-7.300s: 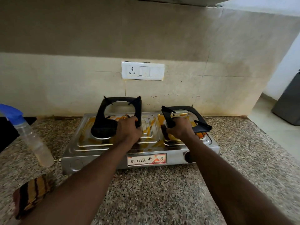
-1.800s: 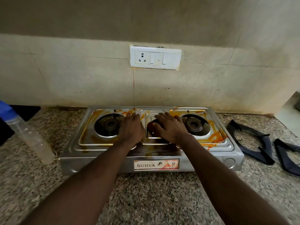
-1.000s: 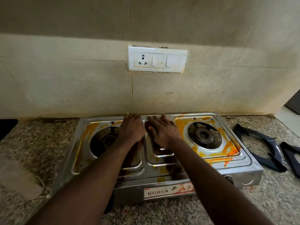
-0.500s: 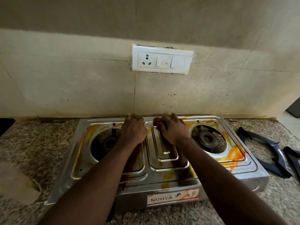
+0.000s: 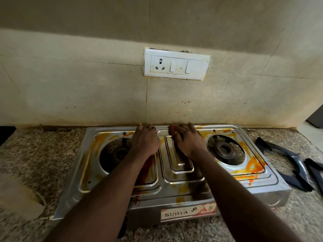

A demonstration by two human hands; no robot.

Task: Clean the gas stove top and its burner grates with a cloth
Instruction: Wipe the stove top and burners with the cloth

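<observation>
The steel two-burner stove [image 5: 181, 193] sits on the counter, its top smeared with orange stains around both burners. My left hand [image 5: 145, 140] lies at the back of the top, between the left burner [image 5: 117, 153] and the middle panel, fingers bent down over the rear rim. My right hand [image 5: 187, 140] rests flat on the middle panel, fingers spread towards the rear rim, tips blurred. Two black burner grates [image 5: 286, 160] lie on the counter right of the stove. No cloth is in view.
The speckled granite counter [image 5: 43, 154] runs to both sides of the stove. A blurred pale object [image 5: 16, 195] sits at the left edge. A tiled wall with a white switch plate [image 5: 176, 64] stands right behind the stove.
Both hands have slid from the middle of the stove top to its rear rim. The view has come closer and lower over the stove.
</observation>
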